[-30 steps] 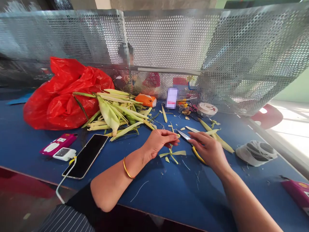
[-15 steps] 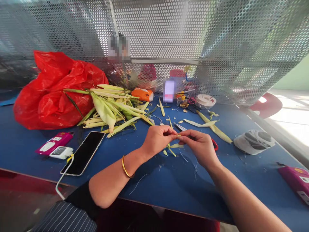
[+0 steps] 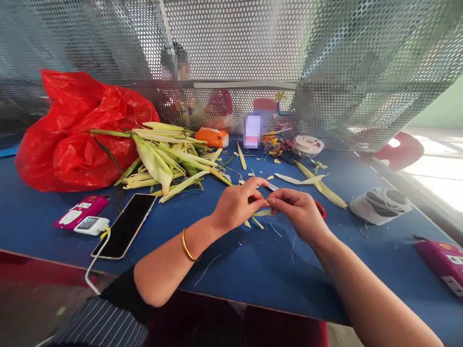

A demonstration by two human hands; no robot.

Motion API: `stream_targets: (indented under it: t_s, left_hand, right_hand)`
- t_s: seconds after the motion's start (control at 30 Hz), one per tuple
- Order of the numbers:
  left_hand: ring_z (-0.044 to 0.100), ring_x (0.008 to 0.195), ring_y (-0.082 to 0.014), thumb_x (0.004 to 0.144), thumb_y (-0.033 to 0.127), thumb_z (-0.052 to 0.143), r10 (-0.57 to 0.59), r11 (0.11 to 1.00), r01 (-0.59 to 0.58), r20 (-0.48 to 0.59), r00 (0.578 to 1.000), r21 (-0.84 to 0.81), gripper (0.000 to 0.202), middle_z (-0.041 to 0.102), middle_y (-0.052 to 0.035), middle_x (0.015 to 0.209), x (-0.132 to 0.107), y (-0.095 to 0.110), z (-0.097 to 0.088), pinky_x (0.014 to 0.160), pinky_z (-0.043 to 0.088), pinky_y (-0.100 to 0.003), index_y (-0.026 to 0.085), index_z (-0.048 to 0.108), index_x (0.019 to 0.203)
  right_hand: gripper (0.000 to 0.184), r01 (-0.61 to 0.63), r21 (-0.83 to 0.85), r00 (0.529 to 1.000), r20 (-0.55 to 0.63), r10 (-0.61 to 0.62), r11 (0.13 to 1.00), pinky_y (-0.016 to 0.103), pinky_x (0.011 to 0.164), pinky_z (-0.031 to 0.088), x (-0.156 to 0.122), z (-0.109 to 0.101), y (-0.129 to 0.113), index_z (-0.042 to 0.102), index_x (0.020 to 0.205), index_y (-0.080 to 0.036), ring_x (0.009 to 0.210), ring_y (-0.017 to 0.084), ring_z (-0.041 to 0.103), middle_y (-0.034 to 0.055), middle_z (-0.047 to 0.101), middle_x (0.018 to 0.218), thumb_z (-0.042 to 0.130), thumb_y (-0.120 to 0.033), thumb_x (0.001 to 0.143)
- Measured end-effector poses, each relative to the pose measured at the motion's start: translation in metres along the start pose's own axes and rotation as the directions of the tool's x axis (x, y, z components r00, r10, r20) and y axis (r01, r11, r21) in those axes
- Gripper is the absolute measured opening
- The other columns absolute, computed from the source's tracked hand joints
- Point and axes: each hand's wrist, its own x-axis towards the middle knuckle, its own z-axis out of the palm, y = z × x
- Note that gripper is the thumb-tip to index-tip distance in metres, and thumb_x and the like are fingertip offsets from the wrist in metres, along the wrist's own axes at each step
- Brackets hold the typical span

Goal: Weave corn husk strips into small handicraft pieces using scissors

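My left hand (image 3: 237,202) and my right hand (image 3: 298,212) meet fingertip to fingertip over the blue table (image 3: 253,270). Both pinch a small pale green leaf piece (image 3: 263,212) between them. Scissors (image 3: 318,208) with red handles lie on the table just behind my right hand, mostly hidden by it. A gold bangle (image 3: 188,246) sits on my left wrist. A few leaf scraps (image 3: 253,222) lie under my hands.
A heap of long green leaves (image 3: 166,161) lies against a red plastic bag (image 3: 79,135). A phone (image 3: 125,224), a pink power bank (image 3: 81,212), a white tape roll (image 3: 307,146) and a white mask (image 3: 379,205) lie around. A perforated metal screen (image 3: 253,62) stands behind; a person sits beyond it.
A second ago my right hand lay on the scissors; it has left them on the table and come to my left hand, and both now pinch the leaf piece.
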Motion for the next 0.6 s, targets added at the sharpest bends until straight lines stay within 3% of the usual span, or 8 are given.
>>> stream_targets:
  t_s: [0.1,0.17,0.23,0.3,0.33,0.4,0.47,0.6]
  left_hand:
    - [0.065,0.062,-0.0115,0.081,0.036,0.071,-0.070,0.997,0.074,-0.144,0.987,0.022,0.028,0.074,0.0012,0.073,0.005,-0.005,-0.007,0.063,0.046,-0.021,0.021,0.063,0.103]
    - [0.064,0.060,-0.0123,0.086,0.041,0.063,-0.155,0.985,0.166,-0.206,0.966,0.039,0.022,0.072,-0.0009,0.068,0.010,-0.009,-0.016,0.060,0.045,-0.022,0.019,0.065,0.084]
    - [0.062,0.057,-0.0132,0.087,0.038,0.059,-0.253,0.953,0.272,-0.146,0.957,0.136,0.024,0.069,-0.0011,0.062,0.015,-0.013,-0.026,0.058,0.042,-0.024,0.019,0.066,0.073]
    - [0.059,0.056,-0.0140,0.084,0.033,0.060,-0.311,0.905,0.320,-0.076,0.947,0.279,0.022,0.068,-0.0014,0.061,0.017,-0.017,-0.033,0.057,0.039,-0.024,0.020,0.067,0.068]
    - [0.058,0.056,-0.0144,0.083,0.030,0.061,-0.329,0.880,0.326,-0.050,0.943,0.346,0.020,0.068,-0.0017,0.061,0.018,-0.018,-0.034,0.056,0.037,-0.025,0.020,0.068,0.067]
    - [0.057,0.057,-0.0147,0.081,0.026,0.060,-0.342,0.849,0.312,-0.007,0.940,0.426,0.018,0.068,-0.0023,0.062,0.017,-0.021,-0.033,0.056,0.034,-0.025,0.021,0.070,0.067]
    - [0.057,0.058,-0.0146,0.080,0.025,0.060,-0.345,0.866,0.298,0.050,0.937,0.403,0.019,0.069,-0.0024,0.063,0.016,-0.024,-0.029,0.056,0.034,-0.025,0.021,0.071,0.065]
    - [0.060,0.061,-0.0136,0.085,0.038,0.056,-0.380,0.925,0.364,0.200,0.903,0.110,0.029,0.071,-0.0027,0.069,0.014,-0.026,-0.017,0.055,0.037,-0.022,0.019,0.073,0.070]
  right_hand:
    - [0.021,0.096,-0.208,0.976,-0.171,-0.132,0.973,0.028,0.058,0.041,-0.001,-0.007,-0.005,0.066,0.074,-0.018,0.058,0.014,0.052,-0.0009,0.060,0.061,0.063,-0.038,0.081]
    - [0.019,0.166,-0.307,0.965,-0.147,-0.219,0.937,0.030,0.064,0.044,-0.001,-0.012,-0.008,0.065,0.074,-0.020,0.066,0.016,0.057,0.0016,0.063,0.069,0.061,-0.036,0.083]
    - [0.016,0.254,-0.350,0.967,0.065,-0.247,0.902,0.033,0.075,0.047,-0.002,-0.014,-0.007,0.065,0.073,-0.021,0.082,0.020,0.063,0.0050,0.068,0.085,0.062,-0.033,0.083]
    - [0.014,0.288,-0.394,0.946,0.260,-0.195,0.873,0.035,0.083,0.047,-0.004,-0.010,-0.002,0.065,0.069,-0.022,0.095,0.022,0.064,0.0068,0.069,0.102,0.062,-0.027,0.081]
    - [0.014,0.274,-0.434,0.942,0.301,-0.149,0.858,0.035,0.082,0.047,-0.004,-0.006,0.002,0.065,0.068,-0.022,0.095,0.022,0.065,0.0070,0.068,0.107,0.061,-0.024,0.081]
    - [0.013,0.223,-0.531,0.955,0.288,-0.073,0.817,0.033,0.073,0.046,-0.003,0.002,0.010,0.065,0.069,-0.022,0.082,0.019,0.065,0.0064,0.069,0.103,0.059,-0.019,0.079]
    - [0.011,0.174,-0.584,0.969,0.243,-0.034,0.793,0.030,0.065,0.043,-0.002,0.005,0.016,0.064,0.070,-0.022,0.069,0.017,0.060,0.0039,0.070,0.085,0.057,-0.019,0.079]
    - [0.014,0.102,-0.466,0.986,0.166,-0.026,0.879,0.029,0.062,0.040,0.002,-0.002,0.014,0.060,0.070,-0.021,0.065,0.017,0.055,0.0010,0.066,0.071,0.056,-0.030,0.081]
